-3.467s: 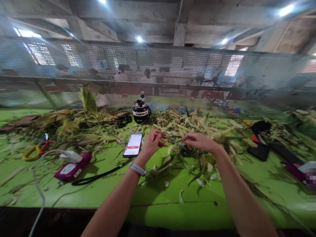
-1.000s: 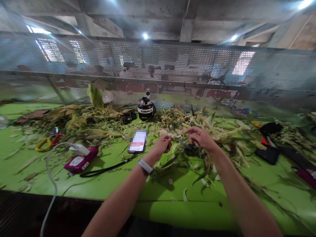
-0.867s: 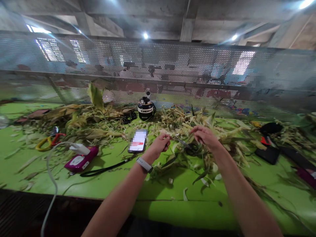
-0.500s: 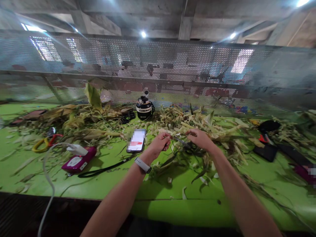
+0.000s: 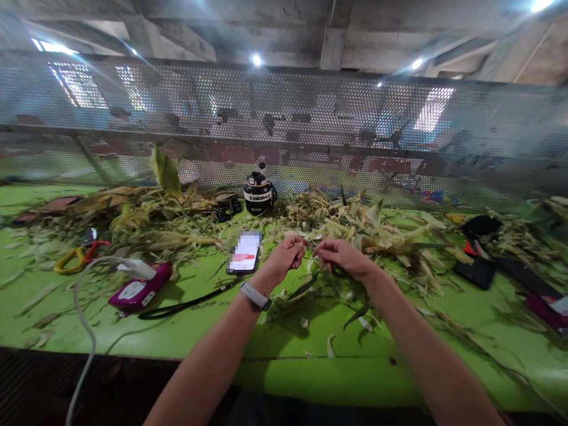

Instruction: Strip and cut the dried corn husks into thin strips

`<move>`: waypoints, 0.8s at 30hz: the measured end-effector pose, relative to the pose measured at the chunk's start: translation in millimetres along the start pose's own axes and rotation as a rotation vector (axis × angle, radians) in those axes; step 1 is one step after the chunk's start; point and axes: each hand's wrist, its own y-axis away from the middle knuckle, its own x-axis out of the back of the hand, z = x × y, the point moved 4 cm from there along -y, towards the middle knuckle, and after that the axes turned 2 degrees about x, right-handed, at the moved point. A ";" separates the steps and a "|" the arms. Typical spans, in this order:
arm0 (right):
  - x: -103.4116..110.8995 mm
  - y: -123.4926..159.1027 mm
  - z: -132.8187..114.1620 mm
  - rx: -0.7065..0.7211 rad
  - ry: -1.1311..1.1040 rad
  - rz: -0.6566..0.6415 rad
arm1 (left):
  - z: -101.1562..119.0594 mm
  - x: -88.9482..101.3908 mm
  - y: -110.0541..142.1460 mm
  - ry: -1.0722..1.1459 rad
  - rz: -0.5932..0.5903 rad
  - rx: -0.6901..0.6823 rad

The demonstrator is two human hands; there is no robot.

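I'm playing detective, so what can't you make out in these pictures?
Head view, left hand: curled fingers hide whether it holds something small.
Head view, dark thing under the right hand: mostly hidden by it.
Head view, phone: pixel blocks cover part; its words are too small.
Head view, shapes behind the metal mesh: blurred by its holes.
Head view, purple thing: cut off by the right edge.

The left hand [image 5: 287,255], its fingers curled, and the right hand [image 5: 339,256], its fingertips pinched, are near each other over plant scraps on the green table [image 5: 199,337]. A lit smartphone [image 5: 245,253] lies beside the left hand, with the black "ENERGY" jug [image 5: 258,198] upright behind it, before the perforated metal screen [image 5: 302,112].
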 end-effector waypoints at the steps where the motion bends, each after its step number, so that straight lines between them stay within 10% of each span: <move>1: 4.7 0.1 -0.7 0.017 -0.022 0.032 | 0.0 1.2 -0.7 0.000 0.005 0.004; 14: 58.1 5.9 -5.8 0.060 -0.123 0.343 | 2.6 15.2 -3.7 -0.002 0.026 0.036; 24: 98.1 10.1 5.4 -0.031 0.194 0.491 | 1.2 16.0 -4.8 -0.032 -0.015 0.008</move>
